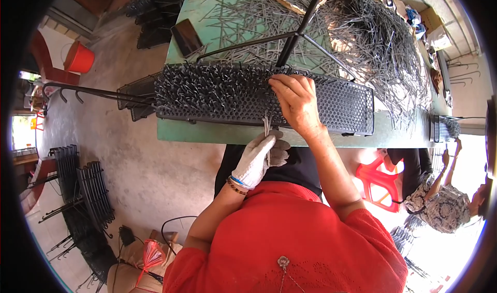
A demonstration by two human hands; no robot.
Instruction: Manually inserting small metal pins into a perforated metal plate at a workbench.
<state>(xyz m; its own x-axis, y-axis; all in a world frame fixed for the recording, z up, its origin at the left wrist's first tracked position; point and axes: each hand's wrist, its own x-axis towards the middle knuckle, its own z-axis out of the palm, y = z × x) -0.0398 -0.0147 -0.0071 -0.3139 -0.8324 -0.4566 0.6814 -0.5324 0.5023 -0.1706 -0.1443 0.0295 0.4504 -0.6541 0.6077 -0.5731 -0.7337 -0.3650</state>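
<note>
A long black perforated panel [346, 105] lies along the near edge of the green table [207, 133]. Its left part bristles with short dark strips [207, 88] standing in the holes, while bare holes show on the right. My gloved left hand [256, 158] is closed around a small bundle of thin grey strips [267, 124] just in front of the panel. Over the panel, where the bristles meet the bare holes, my bare right hand [297, 104] is closed with its fingertips pressed together. Whatever lies between those fingertips is too small to make out.
Loose strips [248, 26] and a dense pile [380, 31] cover the table. A black rod frame [290, 44] rises behind the panel; hooked rods [103, 93] jut left. A dark flat rectangle [187, 38] lies at left. Another person [445, 202] works at right, near a red stool [380, 181].
</note>
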